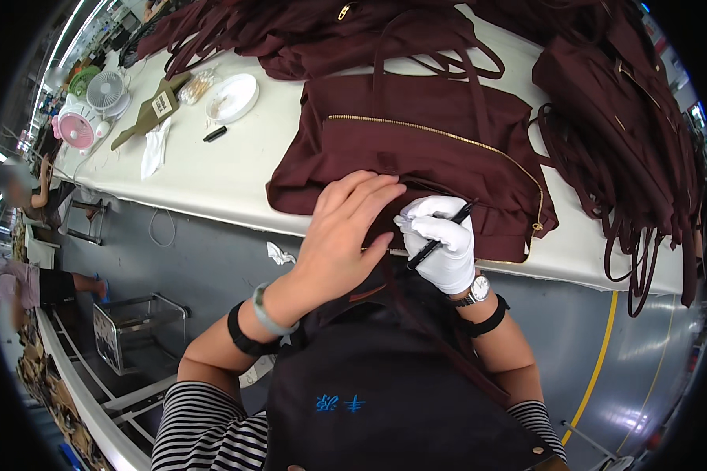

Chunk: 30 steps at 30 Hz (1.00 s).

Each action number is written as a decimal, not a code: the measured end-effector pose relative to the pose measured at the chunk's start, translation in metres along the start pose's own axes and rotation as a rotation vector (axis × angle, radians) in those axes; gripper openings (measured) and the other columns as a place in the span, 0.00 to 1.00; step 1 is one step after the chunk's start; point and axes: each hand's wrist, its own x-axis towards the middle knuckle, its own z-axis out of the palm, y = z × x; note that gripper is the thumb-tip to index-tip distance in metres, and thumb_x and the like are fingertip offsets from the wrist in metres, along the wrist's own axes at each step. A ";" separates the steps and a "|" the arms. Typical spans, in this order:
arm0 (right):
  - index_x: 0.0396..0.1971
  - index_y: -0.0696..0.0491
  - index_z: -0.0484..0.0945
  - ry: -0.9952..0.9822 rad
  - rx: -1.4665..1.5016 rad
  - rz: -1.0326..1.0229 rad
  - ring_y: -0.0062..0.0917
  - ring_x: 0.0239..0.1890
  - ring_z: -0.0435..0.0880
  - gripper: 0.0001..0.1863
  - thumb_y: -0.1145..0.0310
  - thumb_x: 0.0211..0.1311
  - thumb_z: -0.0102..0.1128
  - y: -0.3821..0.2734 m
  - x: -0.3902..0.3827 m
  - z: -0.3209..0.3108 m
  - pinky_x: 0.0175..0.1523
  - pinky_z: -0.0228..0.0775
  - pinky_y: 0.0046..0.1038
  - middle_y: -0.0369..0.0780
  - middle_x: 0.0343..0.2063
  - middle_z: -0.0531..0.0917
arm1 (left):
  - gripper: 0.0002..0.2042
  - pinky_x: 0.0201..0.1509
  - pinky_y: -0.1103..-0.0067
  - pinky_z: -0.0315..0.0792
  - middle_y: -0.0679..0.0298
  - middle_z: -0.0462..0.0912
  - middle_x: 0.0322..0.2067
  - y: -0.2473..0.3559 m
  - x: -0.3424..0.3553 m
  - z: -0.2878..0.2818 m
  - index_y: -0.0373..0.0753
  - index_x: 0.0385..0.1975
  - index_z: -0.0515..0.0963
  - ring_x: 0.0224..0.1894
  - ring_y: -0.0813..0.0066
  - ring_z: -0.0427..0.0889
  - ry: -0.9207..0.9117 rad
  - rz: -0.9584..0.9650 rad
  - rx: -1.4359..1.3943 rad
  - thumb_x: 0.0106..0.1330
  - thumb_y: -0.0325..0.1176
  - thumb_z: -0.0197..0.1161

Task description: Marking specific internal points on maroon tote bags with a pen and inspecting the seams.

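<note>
Two hands work a maroon fabric zip bag (416, 149) at the white worktop (228, 173) edge: my bare left hand (342, 235) presses flat, open; my gloved right hand (444, 243) grips a black pen (440, 235), apparently marking; next, a steady stroke.

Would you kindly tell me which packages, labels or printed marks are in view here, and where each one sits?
Label: small pale rectangle with dark print, on an olive fabric piece at the table's far left.
Packet: clear crinkled bag with tan contents, beside the white dish.
Apron mark: blue embroidered characters on the black apron, near bottom centre.
</note>
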 end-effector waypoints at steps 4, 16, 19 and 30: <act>0.39 0.50 0.74 -0.043 -0.115 0.013 0.32 0.24 0.81 0.24 0.87 0.40 0.63 -0.001 -0.003 0.001 0.27 0.70 0.28 0.42 0.29 0.81 | 0.28 0.58 0.68 0.66 0.55 0.77 0.46 -0.016 -0.004 0.021 0.36 0.55 0.72 0.53 0.55 0.71 -0.063 -0.158 -0.137 0.50 0.25 0.70; 0.40 0.50 0.73 0.069 -0.070 0.016 0.28 0.27 0.83 0.24 0.89 0.43 0.68 0.000 -0.008 0.006 0.29 0.74 0.24 0.44 0.37 0.80 | 0.24 0.52 0.69 0.70 0.57 0.79 0.43 -0.024 -0.010 0.024 0.35 0.50 0.75 0.48 0.56 0.75 0.019 -0.153 -0.143 0.51 0.27 0.71; 0.40 0.50 0.73 0.086 -0.075 0.011 0.30 0.28 0.83 0.25 0.89 0.42 0.67 -0.001 -0.008 0.007 0.30 0.75 0.25 0.45 0.37 0.80 | 0.23 0.51 0.69 0.71 0.57 0.80 0.43 -0.027 -0.009 0.023 0.35 0.50 0.75 0.47 0.57 0.76 0.015 -0.148 -0.163 0.52 0.26 0.70; 0.41 0.53 0.74 0.122 -0.025 -0.001 0.30 0.31 0.84 0.22 0.88 0.45 0.65 -0.001 -0.013 0.010 0.32 0.76 0.26 0.46 0.36 0.80 | 0.22 0.45 0.71 0.73 0.60 0.77 0.46 -0.023 -0.009 0.015 0.38 0.47 0.77 0.46 0.60 0.75 0.078 -0.031 0.036 0.50 0.28 0.72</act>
